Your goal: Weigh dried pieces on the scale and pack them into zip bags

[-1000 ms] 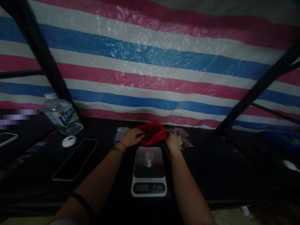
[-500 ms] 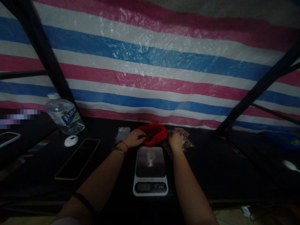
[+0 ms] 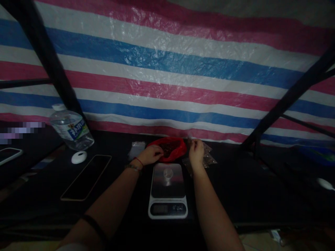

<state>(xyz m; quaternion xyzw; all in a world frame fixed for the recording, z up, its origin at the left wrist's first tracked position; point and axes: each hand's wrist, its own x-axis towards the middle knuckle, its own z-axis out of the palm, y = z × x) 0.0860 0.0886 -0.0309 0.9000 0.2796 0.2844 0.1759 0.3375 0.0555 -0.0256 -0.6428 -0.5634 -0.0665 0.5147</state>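
A red plastic bag (image 3: 180, 150) lies wide at the mouth, with small dark grains inside. At its left rim, my left hand (image 3: 151, 154) is closed, its fingertips gripping the edge of the bag. My right hand (image 3: 196, 152) is closed in a pinch on a small clear plastic bag (image 3: 189, 140), raised just right of the red bag; its contents are too dim to make out. Below that hand several filled clear packets (image 3: 209, 159) lie on the table. A white kitchen scale (image 3: 168, 209) stands between my forearms, carrying a small clear cup (image 3: 168, 173).
Flat clear bags (image 3: 137, 148) lie left of my left hand. Further left are a phone (image 3: 87, 177), a white oval object (image 3: 79, 157) and a large water bottle (image 3: 71, 127). A white spoon-like object (image 3: 325, 183) lies far right. Black frame bars (image 3: 288, 96) and a striped sheet (image 3: 167, 83) stand behind.
My right hand has lifted slightly off the packets, and a small clear bag now shows at its fingertips. My left hand has stayed at the red bag's rim.
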